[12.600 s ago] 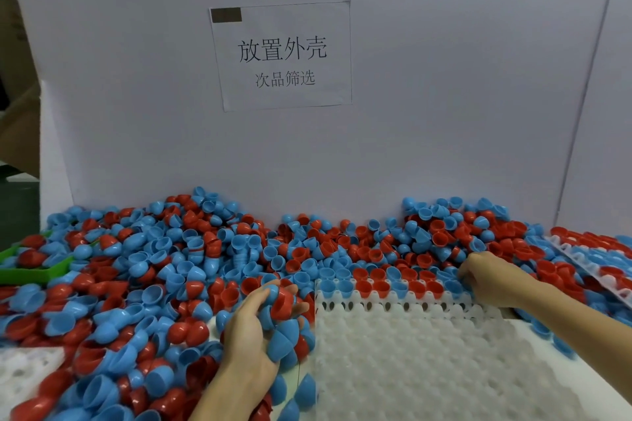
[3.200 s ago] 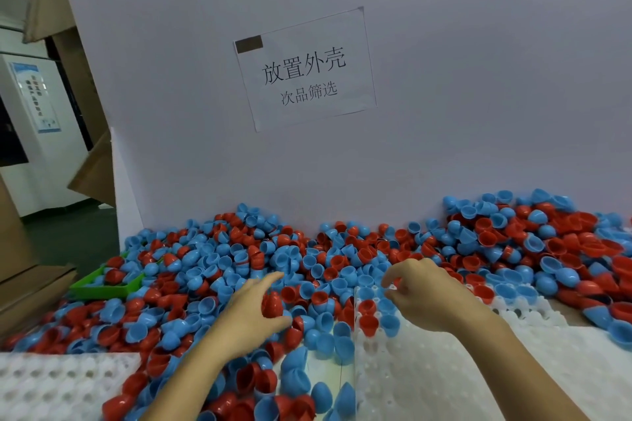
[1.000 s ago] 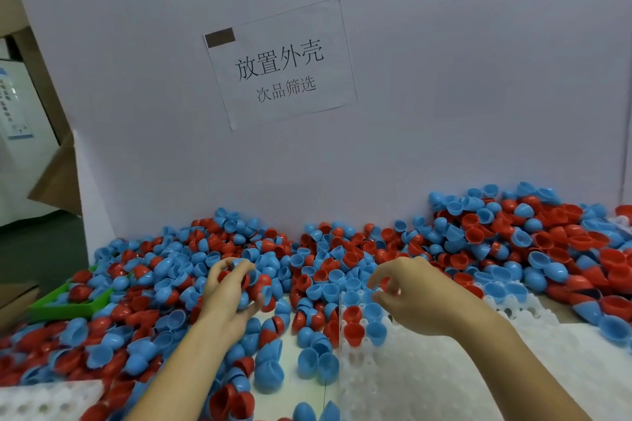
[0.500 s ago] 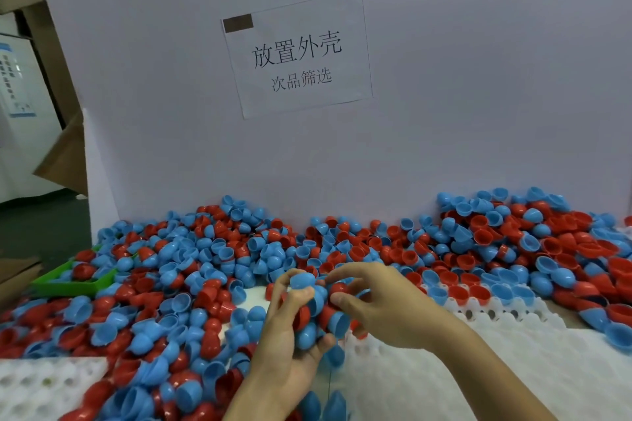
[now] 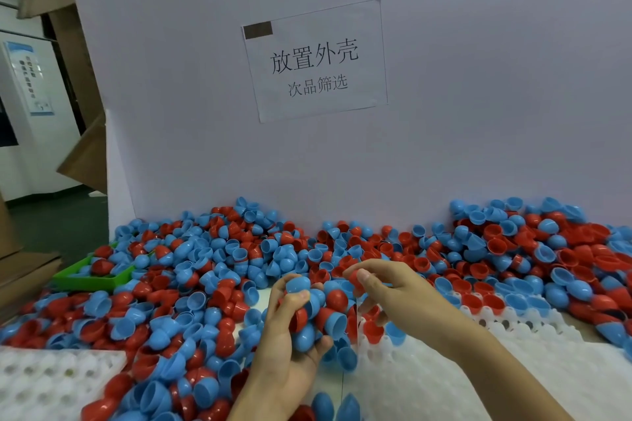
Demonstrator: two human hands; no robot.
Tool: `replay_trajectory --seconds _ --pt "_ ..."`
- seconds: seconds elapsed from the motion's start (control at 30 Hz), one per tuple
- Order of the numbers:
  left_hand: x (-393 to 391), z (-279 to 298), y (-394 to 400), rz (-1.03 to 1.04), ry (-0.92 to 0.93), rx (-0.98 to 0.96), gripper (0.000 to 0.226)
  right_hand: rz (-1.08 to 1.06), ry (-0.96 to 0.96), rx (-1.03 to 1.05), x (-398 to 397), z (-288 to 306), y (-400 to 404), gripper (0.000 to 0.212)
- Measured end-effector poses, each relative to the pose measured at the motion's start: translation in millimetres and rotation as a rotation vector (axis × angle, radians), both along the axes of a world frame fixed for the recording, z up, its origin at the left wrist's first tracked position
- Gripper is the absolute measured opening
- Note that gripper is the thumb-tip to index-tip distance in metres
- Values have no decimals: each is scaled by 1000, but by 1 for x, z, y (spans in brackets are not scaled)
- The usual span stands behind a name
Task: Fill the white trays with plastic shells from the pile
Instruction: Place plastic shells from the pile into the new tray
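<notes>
Left hand (image 5: 290, 335) is palm-up over the gap between the pile and the tray, fingers curled round a handful of shells (image 5: 318, 311), blue and red mixed. Thumb presses down on the top of the bunch, next to a blue shell (image 5: 298, 284) at the top. Some shells sit nested, blue in red.

Right hand (image 5: 396, 294) is just right of it, almost touching the handful. Thumb and forefinger pinch a single red shell (image 5: 354, 275); the other fingers are curled loosely underneath, and I cannot tell if they hold anything more.

Main white tray (image 5: 478, 369) lies bottom right, under the right forearm. Its far rows hold a few shells: a red one (image 5: 372, 331) and a blue one (image 5: 395, 333) right below the right hand, more red and blue along the back edge toward the right. Near rows show bare cups.

Second white tray (image 5: 44, 383) at bottom left, partly covered by spilled shells along its right edge.

The pile (image 5: 212, 270) of loose blue and red shells runs the whole width against the white board (image 5: 478, 96), heaped higher at far right. Two blue shells (image 5: 335, 405) lie on the table at the bottom edge between the arms.

Green bin (image 5: 92, 278) at left, half buried in the pile, with a few shells in it.

Paper sign (image 5: 314, 60) with printed Chinese text is stuck on the board, a dark label in its top-left corner. Cardboard and a white cabinet are behind the board at far left.
</notes>
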State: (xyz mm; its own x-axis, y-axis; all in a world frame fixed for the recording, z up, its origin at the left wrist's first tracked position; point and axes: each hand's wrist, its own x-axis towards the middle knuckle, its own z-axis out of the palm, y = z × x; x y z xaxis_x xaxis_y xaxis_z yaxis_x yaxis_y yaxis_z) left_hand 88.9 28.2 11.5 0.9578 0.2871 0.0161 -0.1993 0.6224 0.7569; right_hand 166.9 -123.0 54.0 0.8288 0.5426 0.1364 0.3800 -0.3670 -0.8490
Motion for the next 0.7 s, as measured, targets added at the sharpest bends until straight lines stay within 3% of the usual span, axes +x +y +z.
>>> replay_trajectory --seconds 0.13,0.3,0.43,0.7 --pt "-2 -1 2 -29 -48 -16 24 -7 102 90 -1 3 0 23" --pt "-3 -3 4 -107 -120 -3 45 41 191 202 -2 4 -1 19" --pt "-3 -4 9 -151 -165 -39 46 60 229 234 0 4 -4 17" --pt "2 -7 17 -55 -90 16 42 50 -79 -66 3 6 -15 19"
